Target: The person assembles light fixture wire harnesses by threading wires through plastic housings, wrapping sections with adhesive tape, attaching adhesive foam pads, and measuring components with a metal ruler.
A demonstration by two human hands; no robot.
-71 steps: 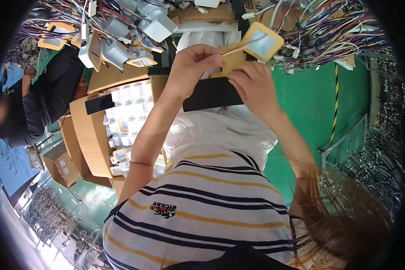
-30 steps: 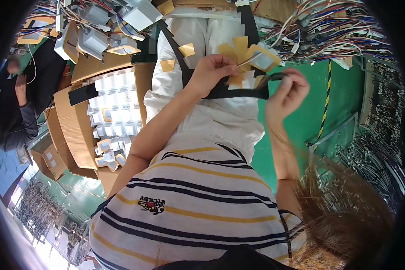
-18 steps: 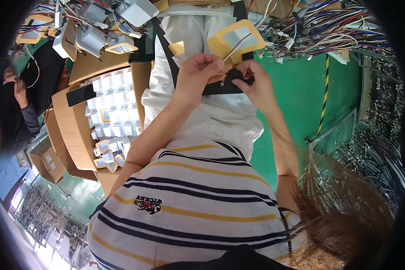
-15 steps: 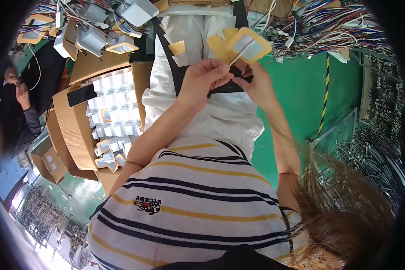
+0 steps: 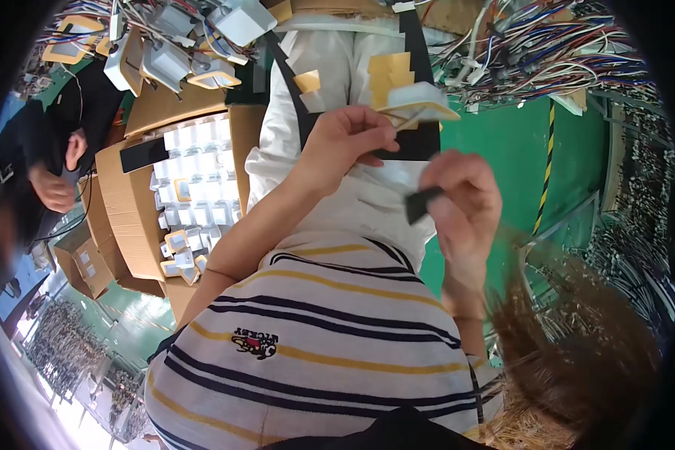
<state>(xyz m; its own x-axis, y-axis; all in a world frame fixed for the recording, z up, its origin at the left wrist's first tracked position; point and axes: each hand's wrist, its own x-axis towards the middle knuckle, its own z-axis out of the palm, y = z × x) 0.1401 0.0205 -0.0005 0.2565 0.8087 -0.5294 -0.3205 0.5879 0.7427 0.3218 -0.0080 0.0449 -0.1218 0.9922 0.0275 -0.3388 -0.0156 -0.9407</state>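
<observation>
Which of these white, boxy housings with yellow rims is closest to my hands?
The housing whose thin wire the left hand pinches; others sit farther off, in the brown cardboard box or the wire-tangled pile at upper left.

- Held plastic housing (image 5: 417, 93): pale grey-wht body, yel-orange rim.
- Its cable (image 5: 406, 121): pale, approx. off-wht.
- Pinched strip piece (image 5: 421, 205): v. dark, nr. blk, no pattern seen (blurred).
- Lap strips (image 5: 418, 43): plain blk.
- Tabs (image 5: 388, 72): yel-tan.
- Trousers (image 5: 375, 199): plain wht.
- T-shirt (image 5: 337, 319): wht w/ horiz. navy & yel stripes.
- Chest emblem (image 5: 253, 343): blk w/ red bit.
- Wire bundles (image 5: 529, 56): mixed red, blue, blk, wht.
- Carton (image 5: 131, 217): brown.
- Boxed housings (image 5: 195, 139): wht, a few w/ yel rims.
- Flat slab (image 5: 144, 155): blk.
- Co-worker's top (image 5: 19, 142): dark w/ wht print.
- Floor (image 5: 514, 176): green.
- Floor tape (image 5: 546, 161): yel/blk diag. bands.
</observation>
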